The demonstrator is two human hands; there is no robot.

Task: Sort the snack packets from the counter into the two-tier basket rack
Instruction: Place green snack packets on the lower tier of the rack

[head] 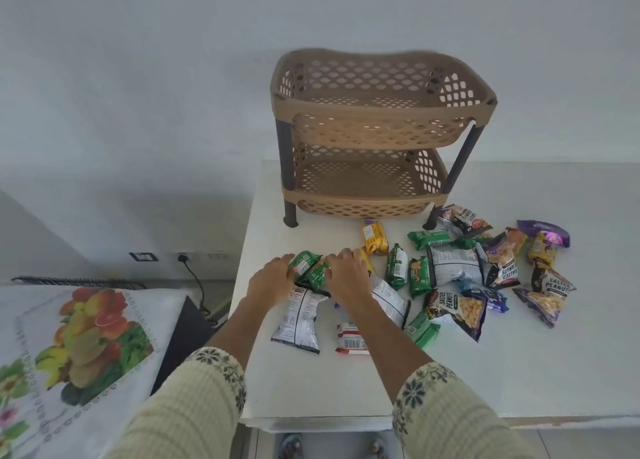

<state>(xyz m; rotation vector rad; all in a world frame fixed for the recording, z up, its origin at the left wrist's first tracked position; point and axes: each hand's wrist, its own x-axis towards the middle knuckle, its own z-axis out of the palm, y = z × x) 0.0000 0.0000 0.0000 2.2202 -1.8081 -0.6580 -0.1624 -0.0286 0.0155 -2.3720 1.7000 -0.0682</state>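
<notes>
A tan two-tier basket rack with dark legs stands at the back of the white counter; both tiers look empty. Several snack packets lie scattered in front of it: green packets, a yellow packet, salted peanut bags, purple bags and a red-and-white packet. My left hand and my right hand close in from both sides on two green packets at the left of the pile. A white-backed bag lies under my left hand.
The counter's left edge runs just left of my left hand. Lower left stands a surface under a fruit-print cloth. A wall socket with a black cable sits low on the wall. Feet in sandals show below the counter's front edge.
</notes>
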